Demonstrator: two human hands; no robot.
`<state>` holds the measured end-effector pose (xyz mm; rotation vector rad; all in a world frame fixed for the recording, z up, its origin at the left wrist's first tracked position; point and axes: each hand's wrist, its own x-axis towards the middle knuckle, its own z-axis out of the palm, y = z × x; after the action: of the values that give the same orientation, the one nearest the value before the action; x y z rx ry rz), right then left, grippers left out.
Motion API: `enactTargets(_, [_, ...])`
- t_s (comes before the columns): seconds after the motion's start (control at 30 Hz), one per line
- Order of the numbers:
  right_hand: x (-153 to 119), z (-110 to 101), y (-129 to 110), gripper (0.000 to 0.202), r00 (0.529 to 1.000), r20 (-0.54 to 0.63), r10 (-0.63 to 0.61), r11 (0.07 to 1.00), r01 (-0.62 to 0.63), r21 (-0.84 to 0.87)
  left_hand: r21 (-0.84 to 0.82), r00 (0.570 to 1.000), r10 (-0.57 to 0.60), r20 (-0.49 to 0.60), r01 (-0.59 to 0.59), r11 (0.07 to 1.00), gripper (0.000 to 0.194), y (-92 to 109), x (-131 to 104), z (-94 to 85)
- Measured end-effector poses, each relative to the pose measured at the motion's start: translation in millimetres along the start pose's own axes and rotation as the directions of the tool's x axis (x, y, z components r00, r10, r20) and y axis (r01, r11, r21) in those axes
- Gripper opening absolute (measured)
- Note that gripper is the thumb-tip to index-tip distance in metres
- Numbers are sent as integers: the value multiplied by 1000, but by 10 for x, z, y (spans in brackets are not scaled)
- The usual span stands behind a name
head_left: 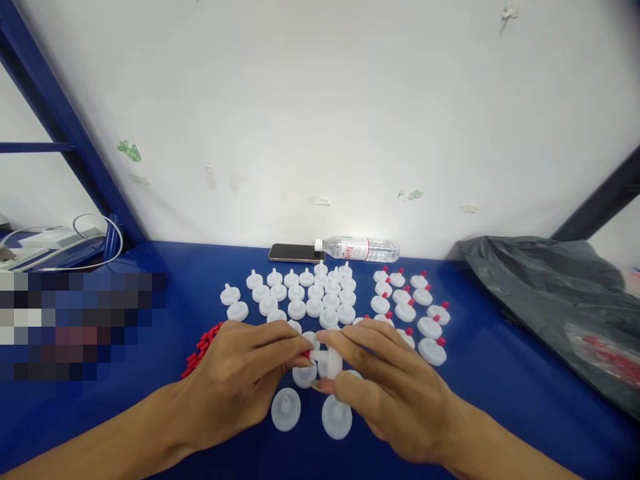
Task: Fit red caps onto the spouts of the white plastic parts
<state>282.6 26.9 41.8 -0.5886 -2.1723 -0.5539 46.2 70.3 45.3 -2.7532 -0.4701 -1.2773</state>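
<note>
Head view looks down on a blue worktop (500, 373) against a white wall. The left hand (235, 380) and the right hand (385, 387) meet just above the near edge of the worktop. The right hand's fingers (350, 347) are closed around a white plastic disc with a spout (333, 360), held tilted on its edge between the two hands. The left hand's fingers (285, 343) are pinched narrow on a small red cap (306, 354) (only a sliver of it shows), which sits right against the disc's spout.

Below the hands two more white discs (286, 408) lie flat on the worktop, apart from each other. Behind the hands stands a cluster of plain white discs (300, 297) in rough rows, and to its right a group of red-capped discs (410, 303). A heap of loose red caps (200, 350) lies just beside the left hand, partly hidden by it.

At the wall lie a phone (296, 253) and a clear water bottle (357, 249) on its side, touching end to end. A dark plastic bag (550, 300) covers the right side of the worktop.
</note>
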Motion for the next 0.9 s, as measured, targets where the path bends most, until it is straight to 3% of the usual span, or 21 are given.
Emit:
enactTargets(0.13, [58,-39,-68,19,998,24,-60,995,62,-73,-49,1000,-8,23,9,999,16,27,43,-27])
enactTargets(0.33, [56,-35,-108,18,998,20,-55,993,57,-107,-36,1000,12,29,-11,999,17,42,50,-60])
enactTargets(0.5, [-4,9,-123,19,999,5,-46,992,47,-113,-142,998,-9,56,16,990,22,33,58,-71])
enactTargets(0.73, [104,-51,5,25,996,71,-61,993,68,-93,-106,995,-42,93,52,993,12,-57,104,-108])
enactTargets(0.8, [109,-75,70,29,997,70,33,998,-29,-47,-151,967,-166,191,196,969,14,-113,168,-198])
enactTargets(0.83, [99,-90,107,30,993,77,93,996,-92,-19,-166,932,-242,268,292,942,16,-143,206,-258])
enactTargets(0.9, [63,-128,192,29,972,99,215,976,-218,21,-151,815,-367,448,473,868,19,-202,283,-398])
